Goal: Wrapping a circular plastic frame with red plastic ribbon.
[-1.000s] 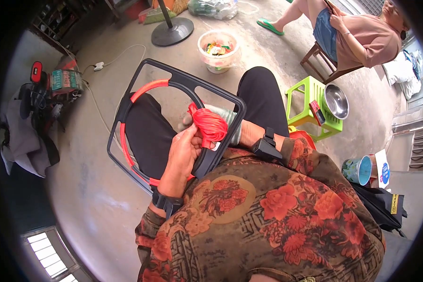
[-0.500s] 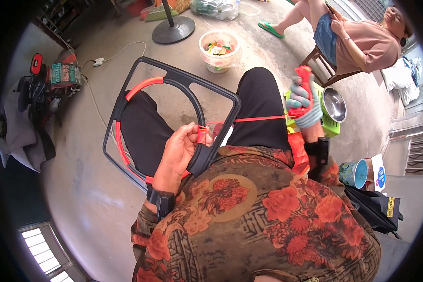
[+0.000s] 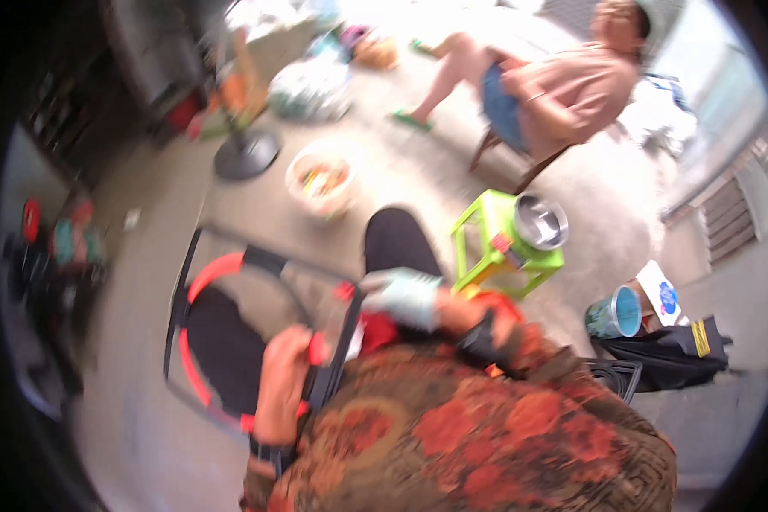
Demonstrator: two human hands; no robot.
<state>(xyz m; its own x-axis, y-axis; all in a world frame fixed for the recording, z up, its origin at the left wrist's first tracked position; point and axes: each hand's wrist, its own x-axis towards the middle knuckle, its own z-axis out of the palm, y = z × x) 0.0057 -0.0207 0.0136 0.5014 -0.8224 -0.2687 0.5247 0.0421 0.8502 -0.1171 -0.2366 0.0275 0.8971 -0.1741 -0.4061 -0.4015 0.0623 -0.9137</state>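
A black frame lies across my lap, with red cord wound along its curved inner hoop. My left hand is bare and grips the frame's near right bar where the red cord is tied. My right hand wears a pale glove and is closed over a bundle of red cord right beside that bar. The picture is blurred, so the fingers show only roughly.
A green plastic stool with a metal bowl stands at my right. Beyond my knee sit a white bucket and a fan base. Another person sits on a chair at the far right. A blue cup and a black bag lie right.
My right hand, stretched out to the right with the cord pulled taut half a second ago, has come back to the frame. The view has tilted upward and blurred.
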